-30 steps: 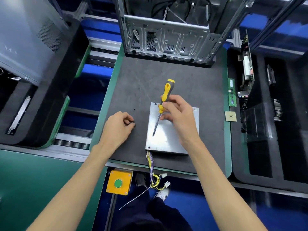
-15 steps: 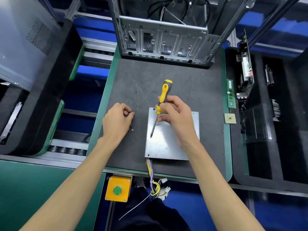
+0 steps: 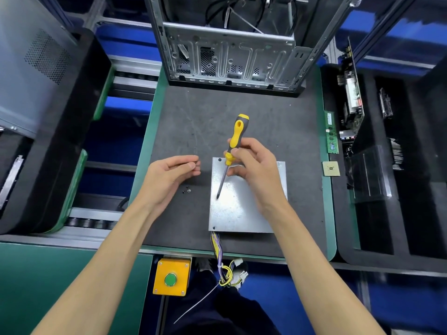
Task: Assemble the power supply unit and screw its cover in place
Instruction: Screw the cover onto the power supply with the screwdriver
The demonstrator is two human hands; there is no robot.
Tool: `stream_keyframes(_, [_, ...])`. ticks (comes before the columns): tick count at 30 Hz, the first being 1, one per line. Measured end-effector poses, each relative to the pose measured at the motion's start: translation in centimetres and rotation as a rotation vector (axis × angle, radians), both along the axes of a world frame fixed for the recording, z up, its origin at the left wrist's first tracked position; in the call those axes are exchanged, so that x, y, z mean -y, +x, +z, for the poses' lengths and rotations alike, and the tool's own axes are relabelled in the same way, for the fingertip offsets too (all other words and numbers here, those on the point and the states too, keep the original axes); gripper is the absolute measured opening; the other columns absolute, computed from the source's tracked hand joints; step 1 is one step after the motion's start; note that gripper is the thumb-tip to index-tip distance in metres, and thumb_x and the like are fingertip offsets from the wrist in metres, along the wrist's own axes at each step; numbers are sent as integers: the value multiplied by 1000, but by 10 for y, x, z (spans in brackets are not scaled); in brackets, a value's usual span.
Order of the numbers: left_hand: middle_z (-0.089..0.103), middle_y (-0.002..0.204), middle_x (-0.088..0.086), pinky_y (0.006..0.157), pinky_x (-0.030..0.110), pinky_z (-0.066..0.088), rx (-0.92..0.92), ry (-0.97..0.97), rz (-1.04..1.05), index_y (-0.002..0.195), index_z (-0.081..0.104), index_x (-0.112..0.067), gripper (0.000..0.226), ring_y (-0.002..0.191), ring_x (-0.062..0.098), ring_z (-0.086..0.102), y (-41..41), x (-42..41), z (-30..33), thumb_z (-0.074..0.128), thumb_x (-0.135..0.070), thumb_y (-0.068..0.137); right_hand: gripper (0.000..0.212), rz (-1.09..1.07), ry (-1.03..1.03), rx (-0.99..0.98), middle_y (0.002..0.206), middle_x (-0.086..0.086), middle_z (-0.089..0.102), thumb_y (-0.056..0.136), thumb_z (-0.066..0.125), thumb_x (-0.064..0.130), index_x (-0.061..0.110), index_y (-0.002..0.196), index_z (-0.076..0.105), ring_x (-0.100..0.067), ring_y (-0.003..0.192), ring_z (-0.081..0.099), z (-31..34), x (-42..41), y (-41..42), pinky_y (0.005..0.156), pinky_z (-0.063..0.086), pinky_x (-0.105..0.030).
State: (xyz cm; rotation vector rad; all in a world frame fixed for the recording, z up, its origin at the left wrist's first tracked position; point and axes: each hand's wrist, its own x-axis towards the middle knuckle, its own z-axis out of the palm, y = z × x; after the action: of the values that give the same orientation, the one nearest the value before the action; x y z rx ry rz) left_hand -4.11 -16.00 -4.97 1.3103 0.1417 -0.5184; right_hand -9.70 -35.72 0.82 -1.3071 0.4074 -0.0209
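Cover (image 3: 242, 206) rests on the power supply near the table's (image 3: 278, 131) front edge, one screw (image 3: 219, 160) seated. Right hand (image 3: 254, 165) grips the screwdriver (image 3: 233, 143); left hand (image 3: 169, 175) pinches something small, likely another screw. Loose screws (image 3: 186, 190) wait beside it.

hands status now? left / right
Left hand: pinching a small dark piece, probably a screw, at its fingertips.
Right hand: gripping the screwdriver, tip over the cover plate.
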Motion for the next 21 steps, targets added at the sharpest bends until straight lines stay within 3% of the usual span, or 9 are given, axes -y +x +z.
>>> stream_keyframes(2, [79, 86, 4, 79, 19, 56, 102, 214, -36, 86, 82, -19, 24, 77, 14, 74, 0, -2, -3, 70, 2, 89, 24, -6, 2, -10, 85, -3, 71, 86, 61, 16, 6, 106, 71, -14, 78, 65, 1, -1, 0, 65, 55, -27])
stream_keyframes(5, [73, 80, -9, 67, 5, 45, 385, 749, -178, 83, 77, -24, 22, 63, -4, 62, -2, -2, -8, 74, -3, 87, 27, -13, 19, -24, 83, -2, 71, 86, 61, 16, 3, 108, 70, -14, 75, 63, 4, -3, -2, 63, 54, -26])
stream_keyframes(7, [67, 87, -6, 68, 7, 41, 480, 892, -266, 84, 77, -19, 19, 66, -1, 58, -3, 1, -9, 72, 0, 86, 25, -20, 15, -22, 81, 0, 70, 86, 60, 16, 6, 107, 71, -13, 73, 62, 6, -1, -5, 63, 53, -25])
stream_keyframes(12, [63, 92, 0, 86, 31, 49, 525, 1021, -412, 87, 78, -16, 19, 82, 17, 61, 3, 9, -4, 68, 1, 85, 22, -89, -3, 1, 79, 2, 70, 88, 59, 15, 10, 104, 73, -14, 73, 60, 11, 15, -21, 62, 51, -25])
stream_keyframes(14, [65, 89, 1, 86, 33, 50, 531, 1029, -400, 90, 78, -17, 22, 80, 17, 61, 5, 10, 1, 67, 1, 83, 22, -133, -13, -10, 78, 2, 69, 86, 58, 15, 12, 102, 74, -13, 71, 59, 13, 23, -28, 60, 50, -24])
stream_keyframes(16, [67, 88, -1, 81, 24, 48, 531, 1011, -330, 88, 75, -22, 26, 76, 9, 60, 5, 12, 7, 62, 0, 85, 24, -193, -5, -35, 76, 5, 68, 85, 56, 17, 12, 100, 74, -12, 67, 57, 15, 32, -36, 59, 49, -23])
stream_keyframes(18, [68, 91, -4, 72, 5, 40, 552, 964, -231, 86, 72, -26, 31, 73, 2, 59, 6, 19, 18, 57, 1, 86, 25, -251, 39, -51, 69, 5, 60, 84, 51, 18, 11, 97, 72, -14, 60, 52, 17, 39, -45, 53, 45, -24])
stream_keyframes(21, [69, 90, -5, 69, 0, 37, 617, 850, -145, 85, 71, -28, 36, 75, 0, 60, 2, 41, 42, 54, 4, 87, 22, -315, 174, -82, 64, 5, 48, 87, 43, 21, 11, 92, 62, -13, 49, 35, 20, 53, -61, 44, 26, -25])
